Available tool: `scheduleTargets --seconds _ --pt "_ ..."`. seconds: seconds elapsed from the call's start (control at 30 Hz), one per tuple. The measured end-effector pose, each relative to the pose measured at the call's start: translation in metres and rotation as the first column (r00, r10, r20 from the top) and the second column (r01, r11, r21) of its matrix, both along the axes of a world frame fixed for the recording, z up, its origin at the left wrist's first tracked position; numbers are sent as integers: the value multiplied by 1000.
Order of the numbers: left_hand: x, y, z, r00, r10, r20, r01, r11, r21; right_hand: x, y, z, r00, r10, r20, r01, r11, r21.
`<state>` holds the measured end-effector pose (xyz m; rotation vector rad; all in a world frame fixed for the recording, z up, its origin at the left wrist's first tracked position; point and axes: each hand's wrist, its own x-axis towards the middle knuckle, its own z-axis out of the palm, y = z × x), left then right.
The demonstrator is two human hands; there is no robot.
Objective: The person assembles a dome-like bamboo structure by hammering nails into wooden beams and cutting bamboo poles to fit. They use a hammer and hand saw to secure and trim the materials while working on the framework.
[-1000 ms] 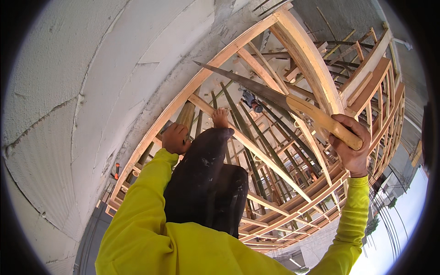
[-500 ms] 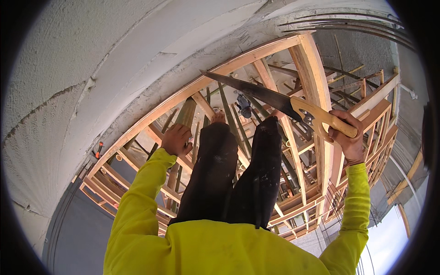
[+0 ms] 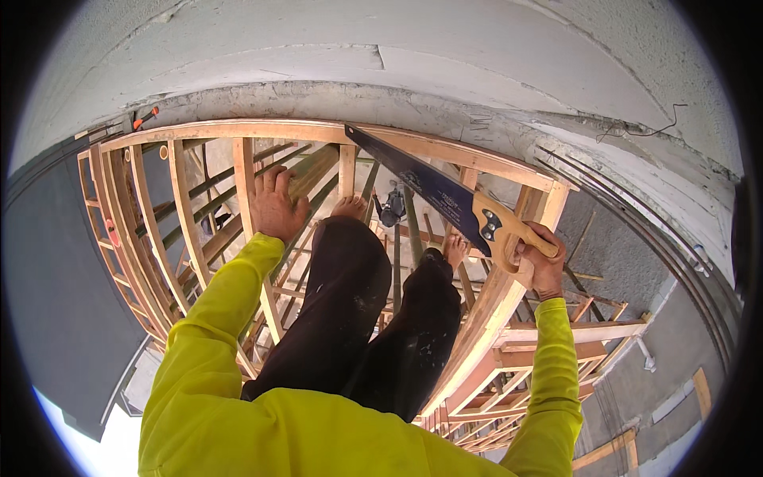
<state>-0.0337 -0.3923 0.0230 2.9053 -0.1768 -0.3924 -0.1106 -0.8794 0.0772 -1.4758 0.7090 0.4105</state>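
Dark steel and pale wood are joined in the saw [image 3: 433, 191], which is held right of centre in the frame by the right hand [image 3: 545, 261], its fingers closed around the handle [image 3: 518, 229]. From that grip the long axis is slanted to the upper left, the tip being seen against the beam [image 3: 270, 129]; contact cannot be told. By the joist [image 3: 242, 157], left of centre, the left hand [image 3: 276, 210] is loosely spread, nearer the tip, with nothing visibly held.

In view were one handsaw [image 3: 437, 193], two hands [image 3: 274, 205] [image 3: 544, 264], two yellow sleeves [image 3: 226, 290] [image 3: 554, 374], two dark trouser legs [image 3: 334, 278] [image 3: 415, 330], two bare feet [image 3: 350, 207] [image 3: 456, 250], one orange-and-black tool [image 3: 145, 118] and at least four wooden crosspieces [image 3: 347, 171].
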Motion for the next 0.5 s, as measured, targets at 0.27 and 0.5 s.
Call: scheduleTargets --seconds 0.27,0.5 --pt "-9 5 -10 990 2 138 2 1000 -26 24 23 -156 999 -27 -22 32 967 251" --pt "-14 -4 -17 985 84 154 -75 995 -63 44 50 -282 998 66 4 -63 934 351"
